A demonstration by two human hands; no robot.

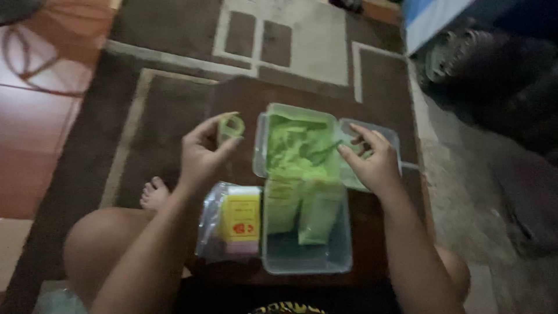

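My left hand [203,152] is raised over the brown carpet and pinches a small, pale green translucent piece [231,126] between thumb and fingers. My right hand [372,160] holds the handle of a thin dark green spoon [326,151] whose tip reaches into a clear plastic container [263,145] filled with light green powder [296,148]. In front of it lies a larger clear tray [308,261] holding filled bags of the same green powder [302,212]. The picture is dim and somewhat blurred.
A clear bag with a yellow and pink packet [238,221] lies left of the tray. My bare knees [102,244] and a foot [154,195] rest on a brown carpet with cream lines [174,64]. Red floor tiles [35,116] lie left, dark objects [494,75] at the upper right.
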